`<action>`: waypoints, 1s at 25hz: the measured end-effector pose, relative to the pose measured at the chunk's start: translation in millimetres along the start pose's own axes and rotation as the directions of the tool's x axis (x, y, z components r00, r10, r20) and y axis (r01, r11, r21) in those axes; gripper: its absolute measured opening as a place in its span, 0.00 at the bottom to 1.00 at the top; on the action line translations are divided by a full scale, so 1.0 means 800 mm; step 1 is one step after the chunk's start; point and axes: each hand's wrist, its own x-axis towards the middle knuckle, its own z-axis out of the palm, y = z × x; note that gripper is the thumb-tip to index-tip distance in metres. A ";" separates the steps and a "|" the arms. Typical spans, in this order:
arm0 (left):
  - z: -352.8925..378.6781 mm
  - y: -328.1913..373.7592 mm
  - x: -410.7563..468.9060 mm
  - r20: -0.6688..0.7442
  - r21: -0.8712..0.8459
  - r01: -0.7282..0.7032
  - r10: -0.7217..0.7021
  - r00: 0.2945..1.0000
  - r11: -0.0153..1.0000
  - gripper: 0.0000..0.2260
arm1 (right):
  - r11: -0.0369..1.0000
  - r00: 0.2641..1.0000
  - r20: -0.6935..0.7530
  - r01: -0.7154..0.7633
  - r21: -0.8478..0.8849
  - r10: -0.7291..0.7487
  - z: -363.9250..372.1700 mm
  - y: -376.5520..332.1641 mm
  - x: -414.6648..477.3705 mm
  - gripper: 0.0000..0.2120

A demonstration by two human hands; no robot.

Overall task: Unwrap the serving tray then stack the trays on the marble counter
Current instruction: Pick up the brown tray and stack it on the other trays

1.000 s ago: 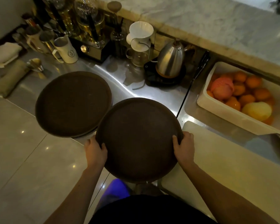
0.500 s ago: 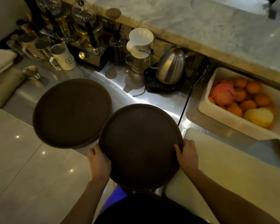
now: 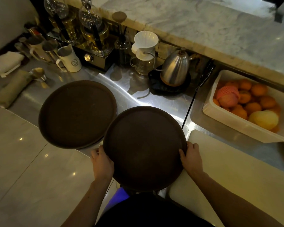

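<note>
Second round dark brown tray [image 3: 77,114] parked on the steel worktop at left. Left hand [image 3: 102,163] and right hand [image 3: 191,157] clamped on the near round dark brown tray's [image 3: 144,148] opposite rims. Best kept level, lifted clear, then onto the marble counter [image 3: 203,25].

Both hands on the near round dark-brown tray [image 3: 144,148]; left hand [image 3: 102,163] grips its left rim, right hand [image 3: 191,157] its right rim; a second round dark-brown tray [image 3: 77,113] lies just beside it on the steel worktop [image 3: 162,102], overhanging the edge; gooseneck steel kettle [image 3: 175,68] behind; white tub of oranges [image 3: 246,105] at right; marble counter [image 3: 220,25] beyond.
</note>
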 end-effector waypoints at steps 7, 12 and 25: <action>-0.001 -0.006 -0.005 0.006 -0.017 -0.029 0.029 1.000 0.999 0.23 | 0.997 1.000 -0.022 -0.013 0.071 0.015 0.002 -0.003 -0.012 0.20; 0.000 -0.003 -0.016 -0.012 -0.053 -0.038 0.038 0.999 0.998 0.25 | 0.987 0.998 -0.056 0.040 0.154 -0.032 -0.002 -0.008 -0.020 0.21; -0.046 -0.027 -0.048 -0.218 -0.113 -0.223 0.194 0.956 0.968 0.22 | 0.915 0.927 0.003 0.369 0.161 -0.375 0.024 -0.102 -0.048 0.23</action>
